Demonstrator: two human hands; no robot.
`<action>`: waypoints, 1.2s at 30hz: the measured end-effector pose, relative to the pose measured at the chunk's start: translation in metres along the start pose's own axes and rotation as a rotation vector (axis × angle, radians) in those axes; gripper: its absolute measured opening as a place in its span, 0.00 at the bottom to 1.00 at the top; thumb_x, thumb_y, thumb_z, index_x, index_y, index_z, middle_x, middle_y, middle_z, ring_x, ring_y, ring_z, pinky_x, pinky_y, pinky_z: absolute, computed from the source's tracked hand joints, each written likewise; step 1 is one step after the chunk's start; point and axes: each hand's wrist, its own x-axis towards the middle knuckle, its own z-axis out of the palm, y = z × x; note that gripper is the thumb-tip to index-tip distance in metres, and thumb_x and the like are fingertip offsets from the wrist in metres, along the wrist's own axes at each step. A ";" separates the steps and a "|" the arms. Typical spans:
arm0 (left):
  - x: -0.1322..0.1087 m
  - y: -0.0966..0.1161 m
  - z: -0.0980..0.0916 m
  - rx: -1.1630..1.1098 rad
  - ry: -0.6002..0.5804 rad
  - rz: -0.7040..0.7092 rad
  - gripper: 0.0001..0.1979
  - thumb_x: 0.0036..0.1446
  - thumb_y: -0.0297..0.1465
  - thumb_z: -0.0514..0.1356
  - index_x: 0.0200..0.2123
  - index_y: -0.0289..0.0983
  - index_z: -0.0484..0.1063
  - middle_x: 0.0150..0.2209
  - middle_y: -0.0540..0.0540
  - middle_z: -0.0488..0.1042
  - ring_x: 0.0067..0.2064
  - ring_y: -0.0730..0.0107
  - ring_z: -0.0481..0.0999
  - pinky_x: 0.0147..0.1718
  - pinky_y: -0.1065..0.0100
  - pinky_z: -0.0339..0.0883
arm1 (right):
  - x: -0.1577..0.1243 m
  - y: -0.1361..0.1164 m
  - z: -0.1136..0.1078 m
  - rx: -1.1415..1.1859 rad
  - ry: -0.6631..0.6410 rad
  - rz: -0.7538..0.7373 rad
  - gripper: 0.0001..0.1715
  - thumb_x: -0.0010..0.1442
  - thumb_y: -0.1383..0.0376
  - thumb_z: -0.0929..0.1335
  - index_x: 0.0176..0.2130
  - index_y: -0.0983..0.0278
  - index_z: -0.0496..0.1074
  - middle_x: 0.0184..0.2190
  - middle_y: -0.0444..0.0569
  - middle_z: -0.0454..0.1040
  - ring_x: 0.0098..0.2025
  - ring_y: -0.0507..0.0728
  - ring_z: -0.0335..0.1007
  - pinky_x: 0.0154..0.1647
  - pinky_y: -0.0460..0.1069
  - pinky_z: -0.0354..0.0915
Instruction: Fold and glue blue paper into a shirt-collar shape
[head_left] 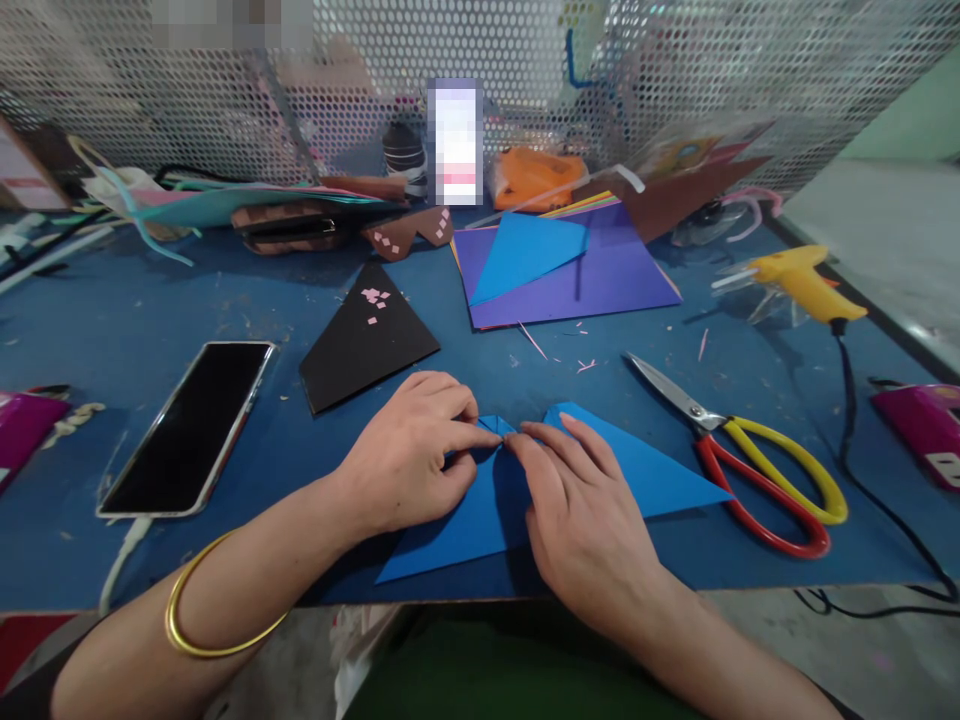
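Work surface: blue tabletop (180,305), scuffed and flecked with pale marks, bounded at the right by a dark edge strip (832,275). Rear boundary: perforated metal panel (360,75) – round holes, grey finish – spanning most of the background. Right side: pale green wall (919,100) above light grey floor (900,215). Lighting: even, with soft shadows on the tabletop.

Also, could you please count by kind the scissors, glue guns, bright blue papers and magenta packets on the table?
Scissors: 1
Glue guns: 1
Bright blue papers: 2, one under left hand and right hand
Magenta packets: 2, both cropped
Total: 6
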 end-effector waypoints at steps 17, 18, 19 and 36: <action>0.000 -0.001 0.000 0.001 0.001 -0.003 0.19 0.49 0.18 0.57 0.39 0.40 0.82 0.33 0.47 0.73 0.39 0.64 0.72 0.44 0.56 0.66 | 0.000 -0.002 0.001 -0.005 -0.011 -0.002 0.22 0.64 0.77 0.57 0.51 0.81 0.72 0.46 0.62 0.79 0.55 0.65 0.70 0.63 0.62 0.57; 0.000 -0.001 0.000 0.000 0.002 -0.004 0.19 0.49 0.18 0.57 0.39 0.39 0.82 0.33 0.47 0.73 0.39 0.64 0.72 0.45 0.56 0.66 | 0.000 -0.001 0.001 -0.004 -0.011 -0.002 0.22 0.64 0.77 0.57 0.51 0.81 0.72 0.46 0.62 0.79 0.55 0.65 0.70 0.63 0.62 0.57; 0.000 -0.001 0.000 -0.002 0.002 -0.005 0.19 0.49 0.18 0.57 0.39 0.39 0.82 0.33 0.47 0.73 0.39 0.64 0.72 0.44 0.56 0.66 | -0.001 -0.001 0.001 -0.004 -0.009 0.000 0.22 0.64 0.77 0.57 0.51 0.80 0.72 0.45 0.61 0.79 0.55 0.65 0.69 0.63 0.62 0.57; 0.001 -0.001 -0.001 -0.002 -0.010 -0.017 0.19 0.49 0.18 0.57 0.40 0.40 0.81 0.33 0.47 0.73 0.39 0.64 0.72 0.44 0.56 0.67 | 0.000 -0.001 0.000 -0.007 -0.014 -0.004 0.22 0.64 0.77 0.57 0.51 0.80 0.72 0.46 0.61 0.79 0.55 0.64 0.69 0.63 0.62 0.58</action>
